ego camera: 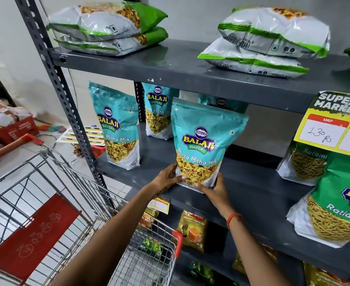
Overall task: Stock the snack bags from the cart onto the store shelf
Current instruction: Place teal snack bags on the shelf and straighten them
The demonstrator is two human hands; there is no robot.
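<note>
A teal Khatta Mitha Mix snack bag (203, 141) stands upright on the grey middle shelf (258, 195), near its front edge. My left hand (167, 178) grips its lower left corner and my right hand (213, 188) holds its bottom right. Three more teal bags stand on the same shelf: one at the left (118, 126), one behind (159, 112), and a third (221, 102) mostly hidden behind the held bag. The wire cart (66, 213) with red trim sits at the lower left; I see no snack bags in it.
Green Ratlami bags (335, 209) stand at the shelf's right under a yellow price sign (333, 124). White-and-green bags (108, 25) lie stacked on the top shelf. Tea packs (192, 230) fill the lower shelf. A red basket (13, 129) sits on the floor at left.
</note>
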